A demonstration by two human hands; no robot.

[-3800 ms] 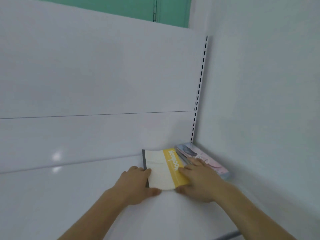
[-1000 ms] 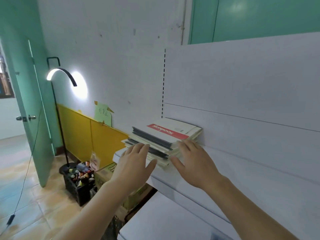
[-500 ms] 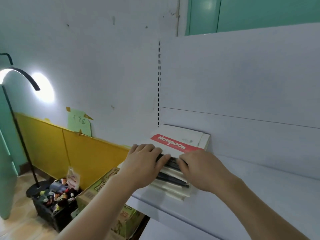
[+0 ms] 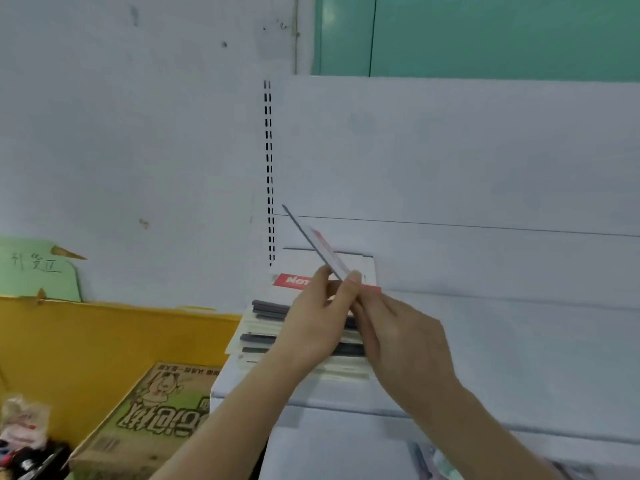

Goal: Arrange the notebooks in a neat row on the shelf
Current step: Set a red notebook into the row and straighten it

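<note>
- At the 9 o'clock side of the shelf point(image 4: 485, 358) I see the stack of notebooks point(image 4: 273, 327), lying flat at the shelf's left end against the back panel point(image 4: 450, 150); below it, off the shelf, stands a cardboard box point(image 4: 156, 417).
- My left hand point(image 4: 311, 327) pinches the lower edge of the lifted notebook point(image 4: 320, 247), thumb and fingers curled on it; I judge this hand should carry the weight.
- The lifted notebook tilts edge-on, its top corner pointing to about 11 o'clock, above the stack.
- My right hand point(image 4: 405, 337) pinches the same lower edge from the 3 o'clock side; I would use it to steady the cover.
- To do this well, I judge I should keep both pinches firm, carry it towards 3 o'clock along the shelf, and square it to the back panel.
</note>
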